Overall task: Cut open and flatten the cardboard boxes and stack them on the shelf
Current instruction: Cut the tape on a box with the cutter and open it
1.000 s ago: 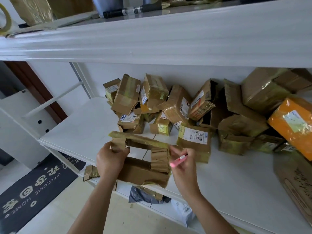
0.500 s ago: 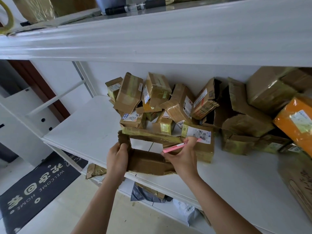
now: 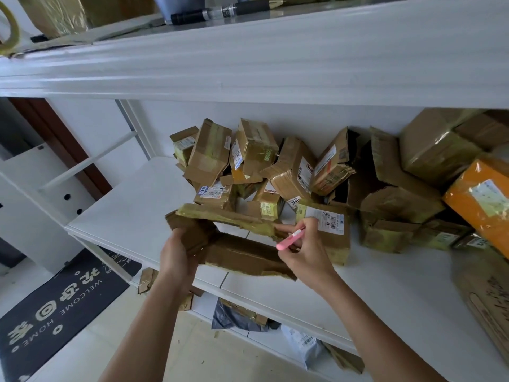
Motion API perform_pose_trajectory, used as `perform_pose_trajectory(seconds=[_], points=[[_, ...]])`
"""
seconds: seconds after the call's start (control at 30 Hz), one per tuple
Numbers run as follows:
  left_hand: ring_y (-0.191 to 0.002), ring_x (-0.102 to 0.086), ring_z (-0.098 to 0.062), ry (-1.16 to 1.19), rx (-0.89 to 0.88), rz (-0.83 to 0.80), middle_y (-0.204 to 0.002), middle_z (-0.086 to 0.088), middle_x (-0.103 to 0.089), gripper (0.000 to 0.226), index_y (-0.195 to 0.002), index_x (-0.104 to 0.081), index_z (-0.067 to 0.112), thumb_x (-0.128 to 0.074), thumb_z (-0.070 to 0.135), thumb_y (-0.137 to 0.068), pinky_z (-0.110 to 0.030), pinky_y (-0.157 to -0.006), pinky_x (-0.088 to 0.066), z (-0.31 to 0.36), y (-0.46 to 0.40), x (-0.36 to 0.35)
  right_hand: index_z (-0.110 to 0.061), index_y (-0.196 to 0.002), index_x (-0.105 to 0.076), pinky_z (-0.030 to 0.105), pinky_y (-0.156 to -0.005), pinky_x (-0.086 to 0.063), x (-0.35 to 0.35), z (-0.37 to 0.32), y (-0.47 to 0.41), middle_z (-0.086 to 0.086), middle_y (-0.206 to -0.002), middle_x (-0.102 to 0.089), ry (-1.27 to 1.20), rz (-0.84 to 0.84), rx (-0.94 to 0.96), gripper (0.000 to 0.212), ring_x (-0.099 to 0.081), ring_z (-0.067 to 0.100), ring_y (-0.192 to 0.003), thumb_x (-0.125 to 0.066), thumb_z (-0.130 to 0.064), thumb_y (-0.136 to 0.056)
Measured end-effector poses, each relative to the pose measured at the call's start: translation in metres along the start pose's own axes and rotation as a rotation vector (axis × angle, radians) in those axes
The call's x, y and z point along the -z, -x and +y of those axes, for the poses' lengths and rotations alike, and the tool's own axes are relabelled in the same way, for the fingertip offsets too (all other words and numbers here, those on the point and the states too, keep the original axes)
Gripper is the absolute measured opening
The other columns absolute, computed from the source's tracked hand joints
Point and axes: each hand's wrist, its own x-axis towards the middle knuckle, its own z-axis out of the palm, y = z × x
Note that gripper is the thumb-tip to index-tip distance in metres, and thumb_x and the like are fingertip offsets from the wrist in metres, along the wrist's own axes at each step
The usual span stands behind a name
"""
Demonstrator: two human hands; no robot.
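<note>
A cut-open cardboard box (image 3: 242, 252), brown with yellowish tape along its torn edges, forms an open loop above the front edge of the white shelf (image 3: 132, 213). Its far side is a narrow taped strip, its near side a wider brown panel that tilts toward the shelf edge, and its left end is crumpled. A small pink cutter (image 3: 289, 241) lies against the box's right end. Behind, a heap of taped, labelled boxes (image 3: 248, 166) is piled against the shelf's back wall. To the right lie larger boxes (image 3: 432, 150), and beside them an orange box (image 3: 484, 202).
</note>
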Motion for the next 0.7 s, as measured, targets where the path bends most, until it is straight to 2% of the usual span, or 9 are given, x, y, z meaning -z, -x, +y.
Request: perform_pose_trajectory(seconds=[0.07,0.13,0.23,0.33,0.37,0.43,0.57,0.63,0.7], points=[[-0.085,-0.064,-0.032,0.128,0.016,-0.078,-0.100,-0.015,-0.068,0.031,-0.117,-0.058,0.009,-0.037,0.023,-0.098,-0.040,-0.069,-0.055,0.003,-0.006,0.011,-0.035,-0.099,-0.030,0.026,-0.065,-0.050,0.008,-0.006,0.004,-0.042,-0.109,-0.053,0.107,-0.103,0.054,0.049,-0.052,-0.009,-0.100,-0.070,-0.015,-0.079],[-0.096,-0.062,-0.037,0.183,0.054,-0.157,-0.109,-0.018,-0.067,0.046,-0.125,-0.057,0.007,-0.035,0.031,-0.092,-0.046,-0.083,-0.052,0.005,-0.012,0.025,-0.036,-0.095,-0.031,0.025,-0.058,-0.048,0.014,-0.004,0.008,-0.021,-0.103,-0.059,0.178,-0.197,0.051,0.049,-0.057,0.005,-0.086,-0.068,-0.009,-0.077],[-0.101,-0.062,-0.039,0.169,0.176,-0.220,-0.108,-0.021,-0.067,0.061,-0.118,-0.061,0.002,-0.036,0.048,-0.087,-0.051,-0.093,-0.046,0.002,-0.025,0.054,-0.034,-0.089,-0.033,0.025,-0.052,-0.035,0.018,0.011,0.017,-0.010,-0.084,-0.042,0.276,-0.381,0.012,0.044,-0.044,0.005,-0.069,-0.060,0.000,-0.079],[-0.093,-0.056,-0.036,-0.011,0.335,-0.257,-0.099,-0.022,-0.062,0.070,-0.112,-0.062,-0.004,-0.040,0.057,-0.086,-0.046,-0.084,-0.045,-0.002,-0.037,0.077,-0.033,-0.086,-0.028,0.025,-0.051,-0.035,0.010,0.030,0.028,-0.016,-0.119,-0.062,0.342,-0.545,-0.023,0.046,-0.064,-0.003,-0.092,-0.049,0.008,-0.085],[-0.096,-0.053,-0.037,-0.122,0.383,-0.279,-0.102,-0.023,-0.058,0.071,-0.115,-0.060,-0.006,-0.044,0.057,-0.087,-0.045,-0.083,-0.043,-0.006,-0.039,0.082,-0.032,-0.086,-0.027,0.023,-0.050,-0.035,0.007,0.037,0.032,-0.011,-0.132,-0.060,0.379,-0.588,-0.028,0.045,-0.063,-0.008,-0.088,-0.045,0.009,-0.087],[-0.099,-0.054,-0.037,-0.388,0.423,-0.287,-0.107,-0.024,-0.059,0.063,-0.121,-0.058,-0.008,-0.055,0.048,-0.091,-0.045,-0.084,-0.045,-0.020,-0.040,0.092,-0.030,-0.089,-0.026,0.021,-0.051,-0.034,0.000,0.049,0.038,0.001,-0.142,-0.055,0.445,-0.666,-0.045,0.041,-0.063,-0.010,-0.085,-0.039,0.009,-0.090],[-0.097,-0.061,-0.033,-0.727,0.349,-0.196,-0.109,-0.021,-0.066,0.024,-0.119,-0.061,0.002,-0.054,0.013,-0.099,-0.043,-0.083,-0.049,-0.067,-0.038,0.101,-0.029,-0.090,-0.029,0.019,-0.058,-0.044,-0.013,0.062,0.044,0.009,-0.140,-0.053,0.505,-0.771,-0.127,0.036,-0.058,-0.004,-0.115,-0.043,0.005,-0.088],[-0.088,-0.065,-0.032,-0.774,0.305,-0.117,-0.105,-0.023,-0.068,0.018,-0.113,-0.063,0.006,-0.052,0.006,-0.099,-0.037,-0.071,-0.053,-0.087,-0.035,0.102,-0.034,-0.084,-0.032,0.029,-0.066,-0.052,-0.018,0.060,0.041,-0.003,-0.122,-0.065,0.495,-0.734,-0.172,0.034,-0.063,0.012,-0.111,-0.053,-0.007,-0.083],[-0.075,-0.067,-0.025,-0.727,0.300,-0.100,-0.096,-0.015,-0.071,0.015,-0.108,-0.064,0.011,-0.056,0.005,-0.097,-0.029,-0.053,-0.053,-0.099,-0.030,0.101,-0.039,-0.092,-0.037,0.039,-0.074,-0.058,-0.023,0.060,0.033,-0.005,-0.109,-0.069,0.547,-0.557,-0.102,0.034,-0.068,0.014,-0.095,-0.062,-0.017,-0.085]])
